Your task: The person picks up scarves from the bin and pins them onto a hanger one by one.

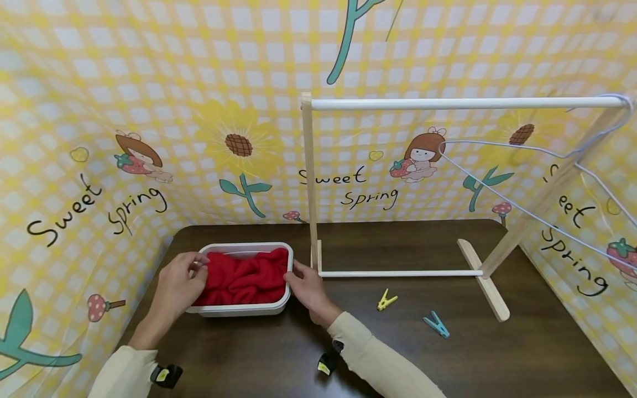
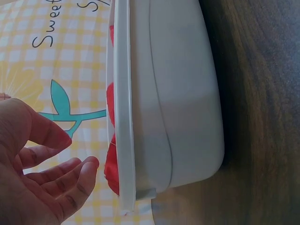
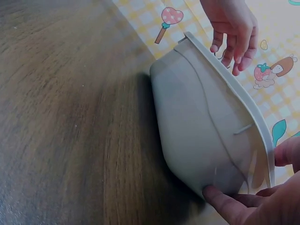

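A white plastic storage bin (image 1: 239, 310) stands at the left of the dark table, filled with crumpled red cloth (image 1: 249, 276). My left hand (image 1: 181, 282) hovers at the bin's left end, its fingers loosely bent beside the cloth. In the left wrist view, this left hand (image 2: 51, 173) has nothing between thumb and fingers. At the other end my right hand (image 1: 307, 290) grips the bin's side. The right wrist view has the right thumb (image 3: 287, 153) at the rim and the fingers against the outer wall.
A wooden rack with white rods (image 1: 448, 103) stands right of the bin. A pale wire hanger (image 1: 517, 145) hangs at its right end. One yellow clothespin (image 1: 386, 300) and one blue clothespin (image 1: 437, 324) lie on the table (image 1: 398, 359). Checked yellow fabric (image 1: 224, 66) surrounds it.
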### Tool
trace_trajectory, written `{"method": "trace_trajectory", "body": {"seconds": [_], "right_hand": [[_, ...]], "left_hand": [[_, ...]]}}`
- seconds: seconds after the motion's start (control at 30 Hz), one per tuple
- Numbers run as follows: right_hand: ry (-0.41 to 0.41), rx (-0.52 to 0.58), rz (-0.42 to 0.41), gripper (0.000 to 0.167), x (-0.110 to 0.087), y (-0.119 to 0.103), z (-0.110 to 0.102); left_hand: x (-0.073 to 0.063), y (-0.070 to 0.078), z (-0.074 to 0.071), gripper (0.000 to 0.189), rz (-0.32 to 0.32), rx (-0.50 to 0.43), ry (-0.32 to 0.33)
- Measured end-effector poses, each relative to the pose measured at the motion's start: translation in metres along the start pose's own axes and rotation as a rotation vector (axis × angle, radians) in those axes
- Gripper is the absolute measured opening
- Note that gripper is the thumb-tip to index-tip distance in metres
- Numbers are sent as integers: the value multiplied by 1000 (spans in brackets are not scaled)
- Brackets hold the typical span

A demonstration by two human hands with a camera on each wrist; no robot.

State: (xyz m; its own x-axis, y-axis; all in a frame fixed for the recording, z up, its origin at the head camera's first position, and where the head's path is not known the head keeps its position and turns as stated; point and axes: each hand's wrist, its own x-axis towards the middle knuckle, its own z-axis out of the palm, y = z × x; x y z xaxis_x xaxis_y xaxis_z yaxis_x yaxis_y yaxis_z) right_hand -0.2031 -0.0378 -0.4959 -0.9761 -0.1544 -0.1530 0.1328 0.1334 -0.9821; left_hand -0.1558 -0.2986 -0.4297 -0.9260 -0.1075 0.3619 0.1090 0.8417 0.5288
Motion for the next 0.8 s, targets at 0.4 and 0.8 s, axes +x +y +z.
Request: {"method": "trace_trajectory", "body": {"seconds": [0.4, 0.8], "right_hand": [[-17, 52, 46, 46, 0, 1, -2], [-37, 116, 70, 45, 0, -2, -2]], "left_hand": [[-2, -4, -2, 14, -15, -1, -41], [19, -3, -26, 19, 12, 37, -136]]}}
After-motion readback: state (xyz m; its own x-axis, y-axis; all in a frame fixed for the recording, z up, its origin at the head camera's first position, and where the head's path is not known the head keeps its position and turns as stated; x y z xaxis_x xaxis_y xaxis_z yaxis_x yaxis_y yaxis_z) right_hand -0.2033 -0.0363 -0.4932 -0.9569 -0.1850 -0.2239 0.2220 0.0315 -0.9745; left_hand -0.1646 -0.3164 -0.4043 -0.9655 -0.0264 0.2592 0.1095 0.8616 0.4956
